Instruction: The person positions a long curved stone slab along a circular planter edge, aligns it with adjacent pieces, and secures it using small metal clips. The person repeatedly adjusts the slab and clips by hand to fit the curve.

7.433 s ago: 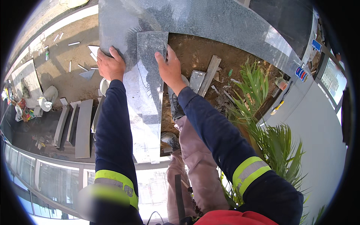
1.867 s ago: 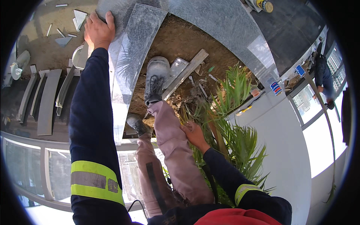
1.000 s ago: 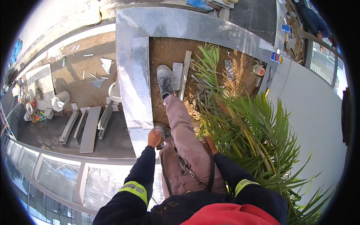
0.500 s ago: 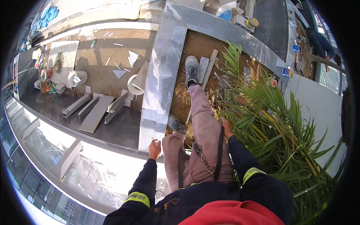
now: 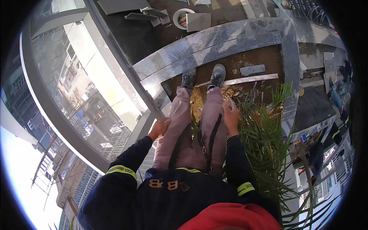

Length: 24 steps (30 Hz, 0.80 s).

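Observation:
My left hand (image 5: 159,128) is beside my left knee, close to a grey metal frame edge, its fingers curled in with nothing seen in them. My right hand (image 5: 230,115) is beside my right knee with its fingers stretched forward and slightly apart, holding nothing that I can see. Green palm leaves (image 5: 258,134) spread just to the right of that hand. Both my shoes (image 5: 217,74) stand inside a planter bed of brown soil, close to its grey stone curb (image 5: 211,48). A chain with a clip (image 5: 204,149) hangs over my right thigh.
A pale strip (image 5: 253,79) and a grey stone piece (image 5: 252,69) lie on the soil. Beyond the curb stands a white bucket (image 5: 178,17) beside a grey tile (image 5: 198,22). A framed glass panel (image 5: 88,92) rises at left. At right are a blue can (image 5: 304,138) and another person (image 5: 316,159).
My body and view have turned to the left, so the glass panel fills the left side. Both feet now stand together near the curb. My left hand moved from the curb's end to my knee.

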### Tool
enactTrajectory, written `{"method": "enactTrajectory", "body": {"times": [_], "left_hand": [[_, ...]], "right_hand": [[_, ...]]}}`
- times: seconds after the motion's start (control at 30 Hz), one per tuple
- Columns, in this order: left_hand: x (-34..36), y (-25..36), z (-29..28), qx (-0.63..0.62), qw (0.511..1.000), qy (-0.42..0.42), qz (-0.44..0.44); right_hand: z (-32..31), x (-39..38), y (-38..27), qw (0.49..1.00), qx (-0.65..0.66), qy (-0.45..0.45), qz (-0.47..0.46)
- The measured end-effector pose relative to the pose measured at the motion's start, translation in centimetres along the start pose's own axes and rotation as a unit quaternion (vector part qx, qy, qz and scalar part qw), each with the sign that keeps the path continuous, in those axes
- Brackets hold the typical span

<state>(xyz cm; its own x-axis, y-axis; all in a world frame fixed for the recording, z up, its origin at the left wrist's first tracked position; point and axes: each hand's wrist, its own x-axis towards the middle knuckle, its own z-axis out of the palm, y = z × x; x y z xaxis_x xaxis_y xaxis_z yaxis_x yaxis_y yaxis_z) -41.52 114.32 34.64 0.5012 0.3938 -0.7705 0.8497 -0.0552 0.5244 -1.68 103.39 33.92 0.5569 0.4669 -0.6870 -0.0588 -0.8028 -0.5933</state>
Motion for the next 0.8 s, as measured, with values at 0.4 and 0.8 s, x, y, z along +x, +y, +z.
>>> {"method": "enactTrajectory", "body": {"times": [0.4, 0.8], "left_hand": [[-8.1, 5.8, 7.3, -0.599, 0.678, -0.026, -0.424], [4.4, -7.2, 7.8, -0.322, 0.911, 0.131, -0.223]], "right_hand": [[-1.8, 3.7, 8.5, 0.974, -0.145, -0.172, -0.001], [4.8, -0.3, 5.7, 0.967, -0.178, -0.176, 0.043]]}}
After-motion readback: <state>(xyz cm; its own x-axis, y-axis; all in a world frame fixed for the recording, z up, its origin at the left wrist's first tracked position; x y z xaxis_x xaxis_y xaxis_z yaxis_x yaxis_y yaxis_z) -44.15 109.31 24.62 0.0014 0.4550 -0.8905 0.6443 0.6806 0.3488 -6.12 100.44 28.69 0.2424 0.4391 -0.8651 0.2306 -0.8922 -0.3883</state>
